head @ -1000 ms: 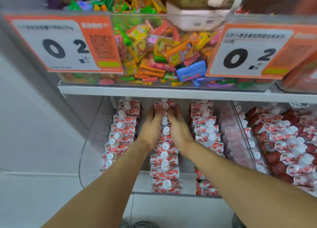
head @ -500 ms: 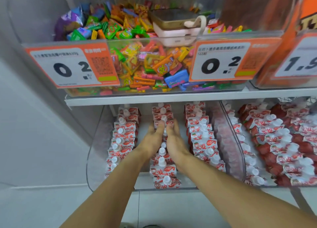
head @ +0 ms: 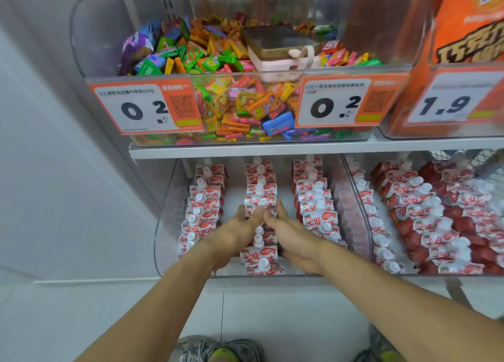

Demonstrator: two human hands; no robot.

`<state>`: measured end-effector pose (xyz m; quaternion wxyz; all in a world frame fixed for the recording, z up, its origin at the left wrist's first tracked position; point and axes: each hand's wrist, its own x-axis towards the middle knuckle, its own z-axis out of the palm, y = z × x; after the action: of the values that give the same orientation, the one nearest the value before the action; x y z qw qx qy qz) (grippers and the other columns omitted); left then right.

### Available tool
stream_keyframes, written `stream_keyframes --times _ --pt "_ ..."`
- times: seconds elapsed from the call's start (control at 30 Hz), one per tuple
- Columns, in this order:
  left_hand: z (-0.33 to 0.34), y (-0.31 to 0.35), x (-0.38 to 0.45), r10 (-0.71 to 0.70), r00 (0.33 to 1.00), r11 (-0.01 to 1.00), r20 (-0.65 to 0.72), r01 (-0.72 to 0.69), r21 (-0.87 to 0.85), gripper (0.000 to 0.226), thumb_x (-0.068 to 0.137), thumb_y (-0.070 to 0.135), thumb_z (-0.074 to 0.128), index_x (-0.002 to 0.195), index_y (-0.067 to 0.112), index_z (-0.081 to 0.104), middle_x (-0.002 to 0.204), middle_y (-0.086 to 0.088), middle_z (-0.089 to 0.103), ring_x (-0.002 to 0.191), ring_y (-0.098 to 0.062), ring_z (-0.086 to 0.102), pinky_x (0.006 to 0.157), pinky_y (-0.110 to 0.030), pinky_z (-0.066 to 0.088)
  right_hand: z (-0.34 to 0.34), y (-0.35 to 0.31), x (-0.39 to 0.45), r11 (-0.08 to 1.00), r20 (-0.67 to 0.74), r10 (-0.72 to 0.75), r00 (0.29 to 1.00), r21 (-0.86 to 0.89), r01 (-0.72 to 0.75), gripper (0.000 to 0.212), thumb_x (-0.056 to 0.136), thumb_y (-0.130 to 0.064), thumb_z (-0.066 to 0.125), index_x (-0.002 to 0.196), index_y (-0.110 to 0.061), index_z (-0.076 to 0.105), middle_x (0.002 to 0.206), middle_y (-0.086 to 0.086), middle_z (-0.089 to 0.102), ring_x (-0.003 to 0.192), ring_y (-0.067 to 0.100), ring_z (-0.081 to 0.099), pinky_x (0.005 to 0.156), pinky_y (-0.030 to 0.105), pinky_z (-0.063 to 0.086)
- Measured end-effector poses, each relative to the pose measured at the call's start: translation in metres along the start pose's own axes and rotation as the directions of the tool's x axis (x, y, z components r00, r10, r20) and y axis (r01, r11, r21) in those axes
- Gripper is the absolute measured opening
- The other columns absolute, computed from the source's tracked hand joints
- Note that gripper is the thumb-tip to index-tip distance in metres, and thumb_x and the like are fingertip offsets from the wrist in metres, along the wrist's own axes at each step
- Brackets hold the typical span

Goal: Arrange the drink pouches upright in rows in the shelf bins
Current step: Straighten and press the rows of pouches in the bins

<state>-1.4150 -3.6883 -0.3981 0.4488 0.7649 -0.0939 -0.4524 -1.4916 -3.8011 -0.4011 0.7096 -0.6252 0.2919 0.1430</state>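
At the bottom edge of the frame the person's shoes (head: 221,352) stand on pale floor tiles, and two bare forearms rise from there toward the middle of the picture. The left hand (head: 234,232) and the right hand (head: 293,235) flank the middle row of pouches (head: 260,222) in the clear shelf bin (head: 163,225), palms turned inward, fingers straight and close together, fingertips nearly meeting over a white cap. Neither hand grips anything; they press the row from both sides like two flat plates. I cannot tell whether the thumbs, hidden below, touch the pouches.

By my judgement the step in hand is squaring up this centre row, squeezing it into a straight, upright line. The next move probably calls for sliding the hands along the row, or shifting to a neighbouring one, with even pressure so that no pouch tips.

The left row of pouches (head: 203,209) and the right row of pouches (head: 316,206) stand in the same bin, in the centre of the frame; the right row leans somewhat. Further right, a second bin (head: 365,222) holds redder strawberry pouches (head: 436,220) lying less orderly.

Above the shelf edge, in the upper half, a candy bin (head: 81,48) holds mixed wrapped sweets with a phone (head: 272,41) lying on them, and orange price tags (head: 144,108) hang on its front.
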Motion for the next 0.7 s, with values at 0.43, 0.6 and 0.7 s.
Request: stream_keyframes --times 0.43,0.6,0.7 --pt "-0.009 -0.001 -0.024 -0.109 0.993 0.986 0.049 0.102 0.130 0.062 0.088 0.054 0.057 0.133 0.013 0.048 0.133 -0.002 0.055 0.120 -0.023 0.052 0.092 -0.039 0.050 -0.015 -0.013 -0.024 0.966 0.110 0.251 0.962 0.027 -0.255 0.033 0.102 -0.012 0.048 0.135 -0.011 0.052 0.133 0.013 0.061 0.120 0.032 0.059 0.098 0.044 0.050" --pt "0.000 -0.008 -0.023 -0.064 0.998 0.981 -0.009 0.064 0.181 0.035 0.093 0.052 0.050 0.099 0.019 0.059 0.101 0.006 0.060 0.097 -0.013 0.056 0.089 -0.032 0.049 -0.008 -0.002 -0.015 0.955 0.069 0.254 0.965 0.141 -0.261 0.031 0.097 0.004 0.041 0.118 0.005 0.063 0.113 0.024 0.070 0.108 0.037 0.068 0.091 0.052 0.055" --pt "-0.003 -0.011 -0.018 -0.089 0.996 0.983 0.026 0.083 0.166 0.050 0.091 0.055 0.052 0.117 0.013 0.059 0.121 0.000 0.060 0.114 -0.020 0.054 0.093 -0.037 0.049 -0.010 -0.002 -0.015 0.954 0.079 0.256 0.963 0.141 -0.265 0.029 0.096 0.004 0.043 0.117 0.005 0.064 0.111 0.023 0.071 0.106 0.035 0.069 0.092 0.051 0.056"
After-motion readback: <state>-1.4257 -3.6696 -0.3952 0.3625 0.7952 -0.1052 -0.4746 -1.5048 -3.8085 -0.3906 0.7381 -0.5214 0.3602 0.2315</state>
